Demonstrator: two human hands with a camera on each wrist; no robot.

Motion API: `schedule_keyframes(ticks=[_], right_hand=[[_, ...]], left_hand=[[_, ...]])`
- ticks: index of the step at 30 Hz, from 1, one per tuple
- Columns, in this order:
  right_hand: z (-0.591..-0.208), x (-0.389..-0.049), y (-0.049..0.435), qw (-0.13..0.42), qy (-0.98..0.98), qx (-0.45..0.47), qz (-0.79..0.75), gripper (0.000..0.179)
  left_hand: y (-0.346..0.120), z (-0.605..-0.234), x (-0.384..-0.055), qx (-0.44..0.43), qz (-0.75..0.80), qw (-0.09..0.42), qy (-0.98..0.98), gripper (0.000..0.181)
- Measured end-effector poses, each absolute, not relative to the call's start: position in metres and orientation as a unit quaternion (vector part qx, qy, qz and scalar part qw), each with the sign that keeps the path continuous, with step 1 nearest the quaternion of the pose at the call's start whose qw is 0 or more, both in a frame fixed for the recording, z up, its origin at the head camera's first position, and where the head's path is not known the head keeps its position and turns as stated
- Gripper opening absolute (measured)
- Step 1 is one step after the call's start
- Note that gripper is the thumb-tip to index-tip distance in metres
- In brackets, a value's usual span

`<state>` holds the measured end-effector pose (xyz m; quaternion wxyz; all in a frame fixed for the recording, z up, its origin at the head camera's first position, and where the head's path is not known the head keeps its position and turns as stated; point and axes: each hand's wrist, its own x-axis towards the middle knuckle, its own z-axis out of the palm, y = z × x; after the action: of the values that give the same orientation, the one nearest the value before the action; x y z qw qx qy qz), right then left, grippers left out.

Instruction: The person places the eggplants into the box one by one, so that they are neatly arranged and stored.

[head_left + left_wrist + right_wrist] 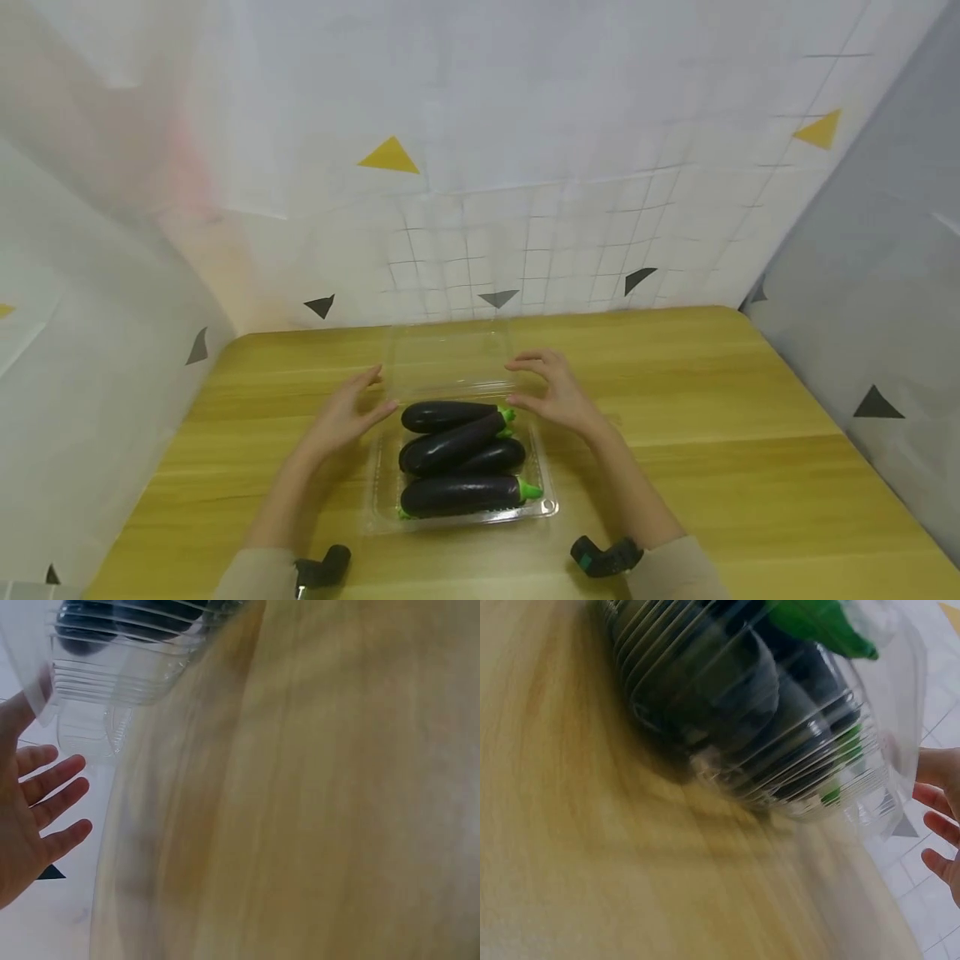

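Note:
Several dark purple eggplants with green stems lie in a clear plastic clamshell container on the table. Its transparent lid is folded back on the far side. At the container's far left corner is my left hand; its fingers are spread in the left wrist view, and the thumb shows right at the clear rim. My right hand is at the far right corner, with thumb and fingers apart and fingertips close to the lid's edge. Neither palm holds anything.
The wooden table extends to both sides of the container. White sheets with yellow and black triangles form a back wall and side walls. A black wrist device is by each sleeve.

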<state>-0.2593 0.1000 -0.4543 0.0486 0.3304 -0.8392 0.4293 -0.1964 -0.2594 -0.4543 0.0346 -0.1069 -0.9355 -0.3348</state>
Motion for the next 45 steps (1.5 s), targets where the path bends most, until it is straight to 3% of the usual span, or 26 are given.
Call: schedule_keyframes(ticks=[18,27,36,45], right_hand=[[-0.463,-0.258,0.101,0.031,-0.844,0.309,0.438,0.052],[-0.464,-0.259,0.101,0.059,-0.838,0.319,0.439,0.05],[-0.466,-0.258,0.096,0.102,-0.826,0.298,0.468,0.042],[-0.46,-0.263,0.093,0.152,-0.828,0.218,0.494,0.061]], left_hand=[[-0.252,-0.451,-0.208,-0.007,-0.474,-0.059,-0.879,0.071],[-0.244,-0.449,-0.213,0.022,-0.546,-0.038,-0.837,0.059],[-0.237,-0.446,-0.215,0.027,-0.542,0.017,-0.84,0.047],[-0.234,-0.449,-0.214,-0.007,-0.509,0.08,-0.857,0.042]])
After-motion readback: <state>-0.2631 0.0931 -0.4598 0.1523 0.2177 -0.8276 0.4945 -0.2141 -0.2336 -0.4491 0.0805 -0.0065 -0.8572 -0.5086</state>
